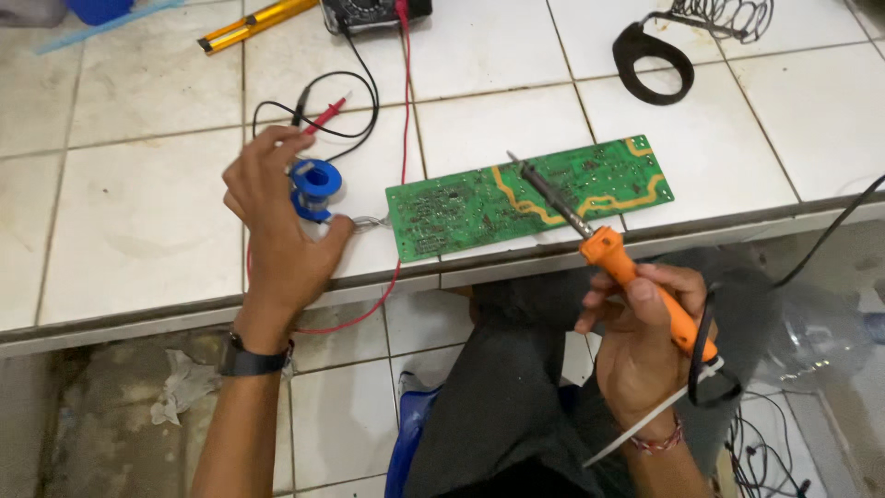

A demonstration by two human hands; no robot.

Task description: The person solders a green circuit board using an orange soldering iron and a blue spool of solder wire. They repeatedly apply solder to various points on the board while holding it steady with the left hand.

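We count one green circuit board (530, 195), one orange soldering iron (604, 249), one blue solder spool (315, 186), two test probes (313, 111), one multimeter (373, 13), one black iron stand (656, 57), far right.

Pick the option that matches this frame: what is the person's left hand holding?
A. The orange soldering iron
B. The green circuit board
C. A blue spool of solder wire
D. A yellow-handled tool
C: the left hand grips the blue spool of solder wire on the tiled counter, while the orange soldering iron is in the right hand and the green circuit board lies untouched beside it.
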